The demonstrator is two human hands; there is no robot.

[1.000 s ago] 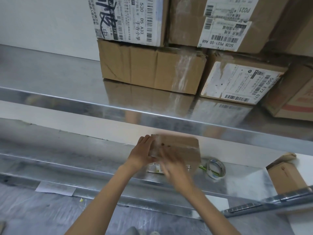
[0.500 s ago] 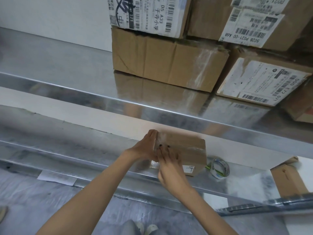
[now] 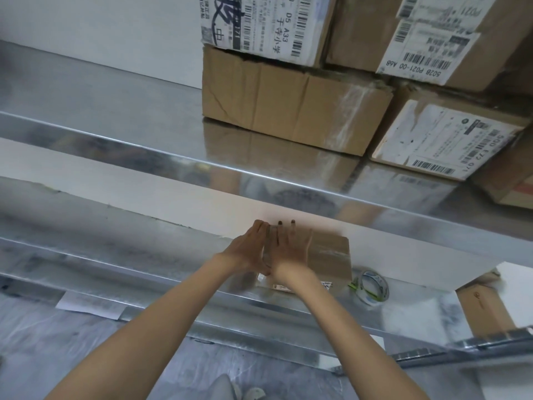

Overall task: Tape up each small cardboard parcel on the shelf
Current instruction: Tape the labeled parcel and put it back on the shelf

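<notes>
Small brown cardboard parcel (image 3: 327,256) on the lower shiny metal shelf (image 3: 144,264), glossy clear tape across its top, looks light and fairly stiff, so I'd grab it by both sides; left hand (image 3: 246,251) lies flat against its left side, right hand (image 3: 288,249) flat on top, neither gripping.

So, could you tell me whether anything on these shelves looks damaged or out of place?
Yes: the plain brown box on the upper shelf is creased, its top edge crushed and torn under the labelled box stacked on it.
</notes>
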